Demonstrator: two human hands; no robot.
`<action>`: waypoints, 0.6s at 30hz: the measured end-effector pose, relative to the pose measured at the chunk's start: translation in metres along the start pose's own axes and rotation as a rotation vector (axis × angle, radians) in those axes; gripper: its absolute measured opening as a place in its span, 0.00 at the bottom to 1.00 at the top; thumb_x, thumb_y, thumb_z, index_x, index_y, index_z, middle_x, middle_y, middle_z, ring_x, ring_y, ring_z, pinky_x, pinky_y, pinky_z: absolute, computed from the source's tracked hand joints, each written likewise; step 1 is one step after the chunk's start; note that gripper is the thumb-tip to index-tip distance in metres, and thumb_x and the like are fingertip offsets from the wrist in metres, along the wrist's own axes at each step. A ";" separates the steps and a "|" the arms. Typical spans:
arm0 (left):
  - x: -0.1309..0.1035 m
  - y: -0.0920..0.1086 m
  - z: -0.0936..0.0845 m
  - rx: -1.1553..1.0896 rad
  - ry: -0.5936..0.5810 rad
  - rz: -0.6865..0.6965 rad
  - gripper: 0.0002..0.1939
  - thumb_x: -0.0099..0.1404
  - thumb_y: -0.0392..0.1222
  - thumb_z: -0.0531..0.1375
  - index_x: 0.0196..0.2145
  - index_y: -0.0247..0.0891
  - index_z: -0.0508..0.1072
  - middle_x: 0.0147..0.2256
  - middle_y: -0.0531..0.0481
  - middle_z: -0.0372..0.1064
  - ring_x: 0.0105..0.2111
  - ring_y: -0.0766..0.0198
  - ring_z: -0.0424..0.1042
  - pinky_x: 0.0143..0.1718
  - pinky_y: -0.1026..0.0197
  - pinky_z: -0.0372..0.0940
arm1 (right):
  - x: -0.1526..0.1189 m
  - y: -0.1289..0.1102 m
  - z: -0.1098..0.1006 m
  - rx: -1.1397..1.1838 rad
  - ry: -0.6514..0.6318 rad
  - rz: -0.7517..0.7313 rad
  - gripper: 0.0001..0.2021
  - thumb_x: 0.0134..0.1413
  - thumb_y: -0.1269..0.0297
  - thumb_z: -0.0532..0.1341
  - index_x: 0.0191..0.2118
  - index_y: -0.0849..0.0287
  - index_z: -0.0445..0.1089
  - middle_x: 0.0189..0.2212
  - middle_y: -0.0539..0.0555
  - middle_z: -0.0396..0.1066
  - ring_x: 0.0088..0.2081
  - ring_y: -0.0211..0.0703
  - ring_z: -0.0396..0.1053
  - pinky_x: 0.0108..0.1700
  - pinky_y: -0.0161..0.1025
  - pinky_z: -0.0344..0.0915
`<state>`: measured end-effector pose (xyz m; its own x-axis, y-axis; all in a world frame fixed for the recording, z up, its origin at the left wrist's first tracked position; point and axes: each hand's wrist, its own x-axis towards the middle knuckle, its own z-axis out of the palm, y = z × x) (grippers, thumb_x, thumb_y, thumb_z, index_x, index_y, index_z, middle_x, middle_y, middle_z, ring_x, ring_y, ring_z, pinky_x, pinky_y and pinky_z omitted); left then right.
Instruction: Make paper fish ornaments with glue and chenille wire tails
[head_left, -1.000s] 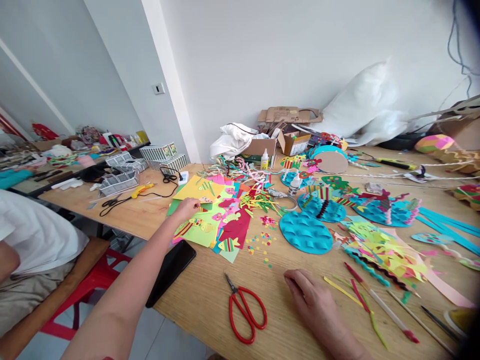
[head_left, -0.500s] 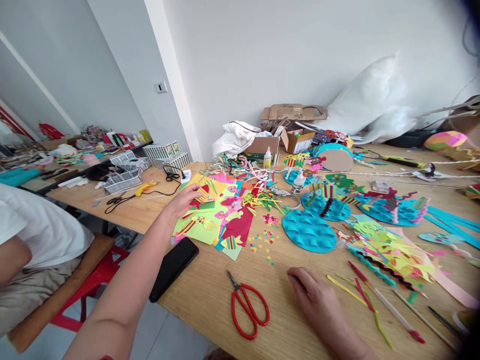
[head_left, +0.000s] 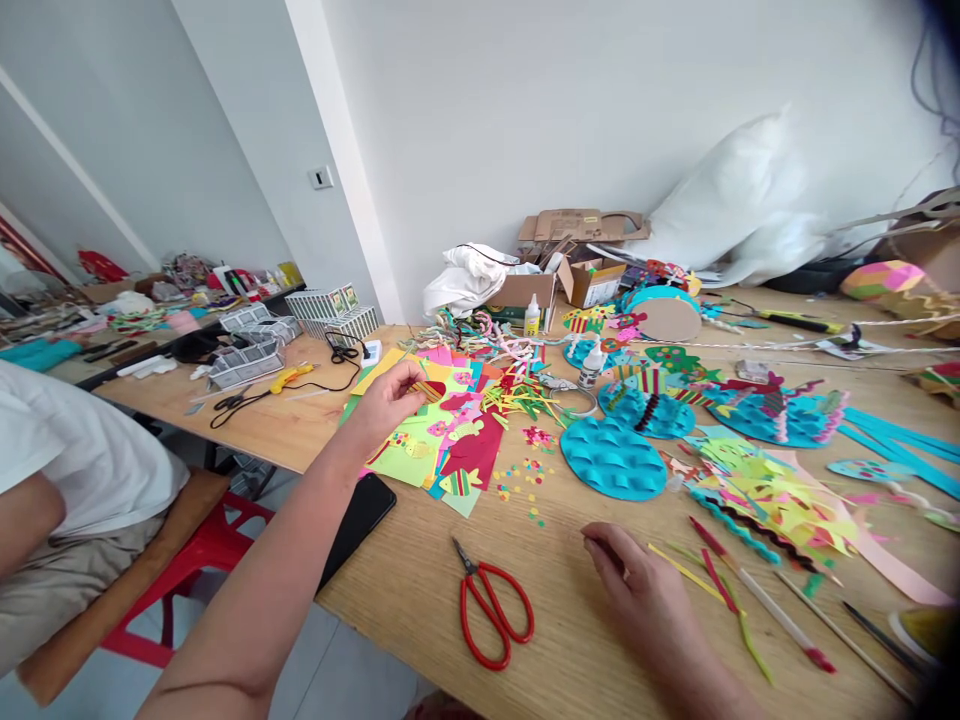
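Observation:
My left hand (head_left: 391, 398) is closed on a small paper fish (head_left: 430, 390) with red and yellow stripes, held over a pile of coloured paper sheets (head_left: 409, 465). Part of the fish is hidden by the fingers. On the pile lie other cut paper fish, including a striped one (head_left: 459, 482) at its front edge. My right hand (head_left: 641, 575) rests on the table with its fingers curled and nothing visible in them. Between the hands lie red-handled scissors (head_left: 491, 610), blades pointing away from me. Yellow and red paper strips (head_left: 720, 580) are beside the right hand.
A blue woven disc (head_left: 613, 460) lies beyond the right hand, with decorated discs behind it. Glue bottles (head_left: 531, 318) stand near cardboard boxes. Paper scraps (head_left: 784, 500) and pens cover the right side. A black phone (head_left: 358, 525) lies under my left forearm. Another person (head_left: 82, 450) sits at left.
My left hand has moved slightly to the right and the paper fish has turned in its fingers. The right hand has shifted a little to the right, fingers still curled.

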<state>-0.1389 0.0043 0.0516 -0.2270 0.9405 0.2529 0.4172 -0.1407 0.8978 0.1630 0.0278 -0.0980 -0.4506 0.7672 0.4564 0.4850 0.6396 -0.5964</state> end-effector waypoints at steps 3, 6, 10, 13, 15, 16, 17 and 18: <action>0.010 -0.019 -0.008 0.235 0.024 0.040 0.04 0.51 0.36 0.53 0.28 0.37 0.61 0.28 0.55 0.61 0.31 0.66 0.63 0.32 0.65 0.57 | -0.001 0.000 0.000 -0.002 -0.018 0.002 0.08 0.54 0.65 0.50 0.30 0.55 0.66 0.26 0.51 0.73 0.26 0.39 0.72 0.26 0.33 0.66; 0.017 -0.038 -0.013 0.415 0.044 0.032 0.06 0.48 0.32 0.51 0.28 0.38 0.61 0.29 0.55 0.61 0.32 0.65 0.62 0.32 0.65 0.57 | -0.001 0.001 0.000 -0.016 -0.030 0.005 0.08 0.54 0.65 0.50 0.30 0.55 0.66 0.26 0.51 0.74 0.26 0.39 0.72 0.27 0.33 0.66; 0.019 -0.060 -0.011 0.430 -0.014 -0.003 0.12 0.47 0.31 0.51 0.32 0.38 0.63 0.29 0.55 0.62 0.30 0.66 0.63 0.30 0.65 0.57 | -0.001 0.001 0.001 -0.006 -0.052 0.022 0.09 0.53 0.65 0.50 0.30 0.55 0.67 0.26 0.51 0.74 0.26 0.40 0.72 0.27 0.33 0.67; 0.026 -0.081 -0.013 0.422 -0.052 -0.055 0.15 0.47 0.31 0.51 0.35 0.38 0.64 0.27 0.55 0.63 0.26 0.67 0.63 0.25 0.67 0.56 | -0.001 0.002 0.003 0.007 -0.068 0.031 0.09 0.53 0.65 0.50 0.30 0.55 0.67 0.26 0.52 0.74 0.26 0.40 0.72 0.27 0.34 0.67; 0.034 -0.096 -0.018 0.427 -0.037 -0.091 0.16 0.48 0.32 0.52 0.37 0.38 0.64 0.25 0.56 0.62 0.23 0.68 0.62 0.22 0.68 0.55 | -0.001 0.003 0.004 0.005 -0.075 0.034 0.10 0.53 0.65 0.49 0.30 0.55 0.67 0.26 0.52 0.74 0.27 0.40 0.72 0.27 0.34 0.67; 0.039 -0.104 -0.021 0.437 -0.023 -0.107 0.16 0.48 0.32 0.52 0.37 0.38 0.64 0.24 0.57 0.61 0.22 0.68 0.61 0.21 0.68 0.55 | -0.001 0.004 0.005 0.003 -0.077 0.036 0.10 0.53 0.65 0.49 0.30 0.55 0.67 0.26 0.52 0.74 0.27 0.41 0.72 0.27 0.35 0.67; 0.043 -0.112 -0.024 0.451 -0.012 -0.123 0.16 0.48 0.32 0.52 0.37 0.38 0.64 0.23 0.57 0.60 0.21 0.69 0.60 0.20 0.68 0.54 | -0.001 0.005 0.005 0.001 -0.078 0.037 0.10 0.53 0.64 0.49 0.30 0.55 0.67 0.26 0.52 0.74 0.27 0.41 0.72 0.28 0.35 0.67; 0.048 -0.119 -0.026 0.468 -0.003 -0.136 0.16 0.48 0.32 0.52 0.37 0.37 0.65 0.22 0.58 0.59 0.20 0.69 0.59 0.19 0.68 0.53 | -0.001 0.005 0.006 -0.001 -0.081 0.039 0.10 0.53 0.64 0.49 0.30 0.55 0.67 0.26 0.52 0.74 0.27 0.41 0.72 0.28 0.35 0.68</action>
<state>-0.2225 0.0577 -0.0333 -0.3046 0.9418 0.1422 0.7351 0.1375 0.6638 0.1619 0.0302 -0.1052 -0.4908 0.7851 0.3779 0.5038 0.6095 -0.6121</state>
